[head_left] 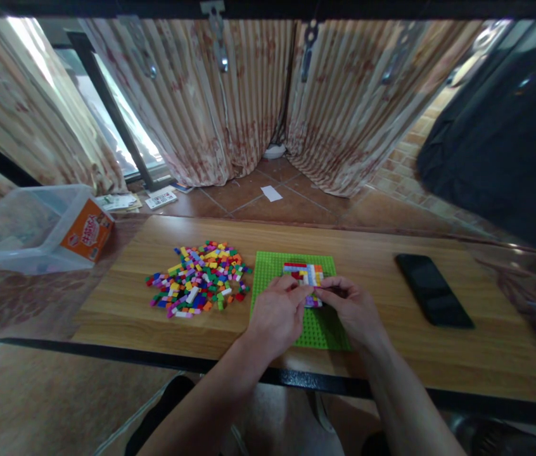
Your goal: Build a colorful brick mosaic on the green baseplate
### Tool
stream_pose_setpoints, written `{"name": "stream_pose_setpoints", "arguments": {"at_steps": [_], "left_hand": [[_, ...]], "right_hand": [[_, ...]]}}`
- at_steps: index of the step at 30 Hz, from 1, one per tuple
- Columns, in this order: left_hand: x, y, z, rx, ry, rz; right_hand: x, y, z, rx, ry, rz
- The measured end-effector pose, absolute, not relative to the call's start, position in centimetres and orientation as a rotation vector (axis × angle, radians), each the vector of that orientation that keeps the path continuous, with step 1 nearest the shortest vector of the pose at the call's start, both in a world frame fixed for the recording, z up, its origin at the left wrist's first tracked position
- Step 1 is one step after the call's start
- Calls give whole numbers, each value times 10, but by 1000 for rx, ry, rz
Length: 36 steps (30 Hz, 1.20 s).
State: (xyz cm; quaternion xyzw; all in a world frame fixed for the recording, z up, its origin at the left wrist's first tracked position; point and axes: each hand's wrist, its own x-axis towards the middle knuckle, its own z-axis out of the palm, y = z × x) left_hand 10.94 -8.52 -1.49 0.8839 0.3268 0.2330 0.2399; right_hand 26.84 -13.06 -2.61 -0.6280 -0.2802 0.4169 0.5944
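A green baseplate (268,272) lies on the wooden table (377,266) in front of me. A small block of coloured bricks (303,272) is built on its far half. Both my hands meet over the plate at the near edge of that block. My left hand (277,313) is closed in a pinch, fingertips at a small brick (313,299). My right hand (351,310) is also pinched, its fingertips touching the same spot. What each finger grips is too small to name for sure. A pile of loose coloured bricks (199,277) lies to the left of the plate.
A black phone (432,290) lies on the table to the right. A clear plastic bin (21,228) with an orange label stands at the far left. Curtains and a tiled floor lie beyond the table. A dark garment hangs at the upper right.
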Motion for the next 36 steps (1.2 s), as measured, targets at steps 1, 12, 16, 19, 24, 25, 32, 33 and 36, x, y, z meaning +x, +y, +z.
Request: {"name": "stream_pose_setpoints", "arguments": {"at_steps": [1, 12, 16, 19, 24, 25, 32, 33, 36], "left_hand": [[110, -86, -14, 2443, 900, 622], [112, -87, -14, 2469, 904, 600], [109, -84, -16, 2326, 864, 691], [107, -81, -13, 2224, 884, 702], [101, -77, -7, 2089, 958, 763], [100, -76, -6, 2071, 973, 776], [102, -80, -6, 2142, 1000, 726], [103, -81, -5, 2159, 1002, 713], [104, -82, -5, 2172, 997, 717]], "right_hand": [[269, -130, -26, -1457, -646, 987], [269, -128, -23, -1440, -670, 1001], [279, -132, -24, -1453, -674, 1066], [285, -134, -22, -1437, -583, 1082], [284, -131, -22, -1490, -566, 1048], [283, -131, -23, -1508, -597, 1031], [289, -134, -36, -1635, -657, 972], [290, -134, -37, -1650, -655, 982], [292, -134, -36, -1694, -663, 985]]}}
